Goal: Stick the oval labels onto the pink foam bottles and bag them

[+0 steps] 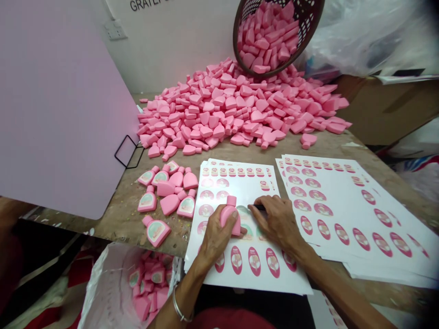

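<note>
My left hand [219,233] is closed around a small pink bottle [230,214], holding it over a white sticker sheet [240,269] printed with pink oval labels. My right hand [277,218] rests on the same sheet just to the right, fingers pinched on a thin dark tool [259,207] whose tip lies on the sheet. Left of the sheet lie several pink bottles [168,194], some with labels stuck on.
A large heap of bare pink bottles [240,109] covers the far table, under a tipped brown basket [310,27]. More sticker sheets [346,214] lie at the right. A white bag [103,288] of labelled bottles sits below the table's front edge. A pink board [58,105] stands at left.
</note>
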Available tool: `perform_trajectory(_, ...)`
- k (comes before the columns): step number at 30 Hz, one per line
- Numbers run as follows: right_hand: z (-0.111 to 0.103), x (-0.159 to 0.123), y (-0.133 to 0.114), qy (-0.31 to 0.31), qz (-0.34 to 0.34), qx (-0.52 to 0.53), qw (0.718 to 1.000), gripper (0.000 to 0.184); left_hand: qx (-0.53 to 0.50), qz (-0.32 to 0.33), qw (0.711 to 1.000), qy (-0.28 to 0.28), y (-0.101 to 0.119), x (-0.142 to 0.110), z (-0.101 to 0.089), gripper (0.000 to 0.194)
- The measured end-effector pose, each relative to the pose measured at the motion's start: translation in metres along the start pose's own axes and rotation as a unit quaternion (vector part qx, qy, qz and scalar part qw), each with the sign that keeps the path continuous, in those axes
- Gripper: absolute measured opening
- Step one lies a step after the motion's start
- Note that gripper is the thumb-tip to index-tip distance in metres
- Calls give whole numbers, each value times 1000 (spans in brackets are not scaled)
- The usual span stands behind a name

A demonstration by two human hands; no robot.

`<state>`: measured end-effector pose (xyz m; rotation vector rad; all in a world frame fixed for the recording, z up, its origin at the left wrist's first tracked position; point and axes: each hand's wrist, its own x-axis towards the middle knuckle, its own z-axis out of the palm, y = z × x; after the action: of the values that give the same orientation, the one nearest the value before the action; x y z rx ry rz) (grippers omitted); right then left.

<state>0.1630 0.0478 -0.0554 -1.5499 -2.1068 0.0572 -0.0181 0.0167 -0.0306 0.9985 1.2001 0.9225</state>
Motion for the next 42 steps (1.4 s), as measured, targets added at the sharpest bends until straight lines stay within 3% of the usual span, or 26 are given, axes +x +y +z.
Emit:
perform_trajectory(3,0,1,-2,-28,2,33,999,25,3,5,1000,-1,-1,0,-1,40)
perform_trajectory(6,2,3,-1,-48,60,102,992,28,4,12,1000,-2,-2,1,-1,39)
perform_trajectory(11,-12,11,3,-52,194,273,941,35,-17,11,1000,-1,1,0,-1,42)
perform_trajectory(13,-22,12,-1,-36,212,302,929,36,-51,-7,999,13,1,-1,-1,48)
perform_trajectory(17,-38,8,-24,-37,185,320,928,31,-205,-41,977,50,2,-3,2,59)
perform_trajectory(22,-39,5,-52,-38,158,351,922,30,-300,-44,953,21,13,-9,5,53)
perform_trajectory(31,-31,0,-56,-20,144,337,930,28,-331,-28,943,8,14,-11,4,53)
perform_trajectory(42,-30,3,-58,-5,111,308,945,27,-320,-28,947,35,9,-9,1,55)
